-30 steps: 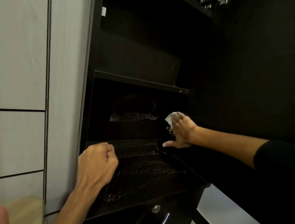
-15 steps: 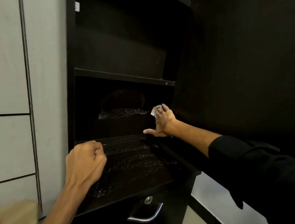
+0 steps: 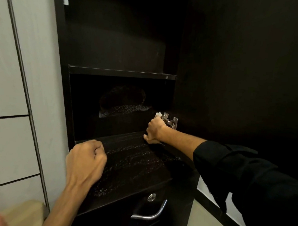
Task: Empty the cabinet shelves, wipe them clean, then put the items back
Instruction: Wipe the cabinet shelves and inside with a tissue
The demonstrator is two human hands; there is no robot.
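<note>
The black cabinet stands open with a bare upper shelf point(image 3: 122, 73) and a lower shelf point(image 3: 133, 162) streaked with wet marks. My right hand point(image 3: 155, 129) reaches to the lower shelf's back right corner and grips a small white wipe point(image 3: 158, 114), pressing it by the metal door hinge point(image 3: 170, 122). My left hand point(image 3: 85, 161) is curled into a fist at the shelf's front left edge; nothing shows in it. No items stand on either shelf.
The open black cabinet door point(image 3: 247, 76) fills the right side. Below the lower shelf is a drawer with a lock point(image 3: 151, 197) and a curved chrome handle point(image 3: 149, 214). Grey wall panels point(image 3: 15, 83) lie to the left. A pale wooden surface point(image 3: 24, 212) sits at the bottom left.
My right hand with the wipe has shifted slightly up and right toward the hinge, which is now uncovered. The camera has moved closer. My left fist stays at the shelf's front left.
</note>
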